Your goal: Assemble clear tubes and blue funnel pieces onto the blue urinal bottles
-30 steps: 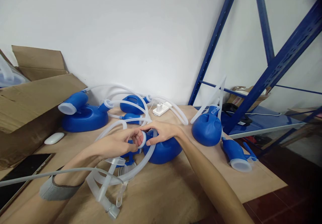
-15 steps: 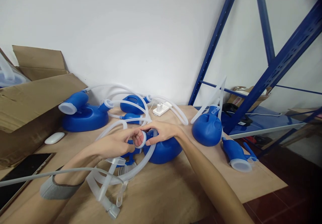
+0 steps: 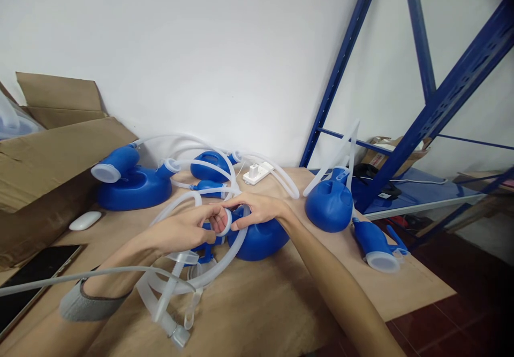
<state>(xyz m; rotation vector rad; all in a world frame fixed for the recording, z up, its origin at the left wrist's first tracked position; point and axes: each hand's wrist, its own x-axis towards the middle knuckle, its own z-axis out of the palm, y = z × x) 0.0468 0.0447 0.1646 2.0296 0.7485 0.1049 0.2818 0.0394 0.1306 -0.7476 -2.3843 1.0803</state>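
My left hand (image 3: 201, 226) curls its fingertips inside a white ring-shaped cap (image 3: 228, 222) and pinches its rim. Close against it, my right hand (image 3: 257, 210) is wrapped over the mouth end of a blue urinal bottle (image 3: 261, 242), which lies on the table. Its index finger reaches the cap, and the bottle's neck is hidden by the hands. A translucent ribbed hose (image 3: 225, 263) loops down in front of the bottle from beneath my right hand. Under my left wrist lie blue and clear fittings, partly covered, and a hose end with a grey connector (image 3: 180, 336).
More blue urinal bottles with hoses stand at the left (image 3: 134, 188), back (image 3: 209, 167) and right (image 3: 329, 207). A blue funnel piece (image 3: 375, 244) lies near the right edge. Also around are a cardboard box (image 3: 60, 159), phone (image 3: 36, 276), white mouse (image 3: 85, 220), power strip (image 3: 259, 173) and blue shelving (image 3: 425, 180).
Both hands keep nearly the same hold on the cap and bottle. The whole view has shifted very slightly.
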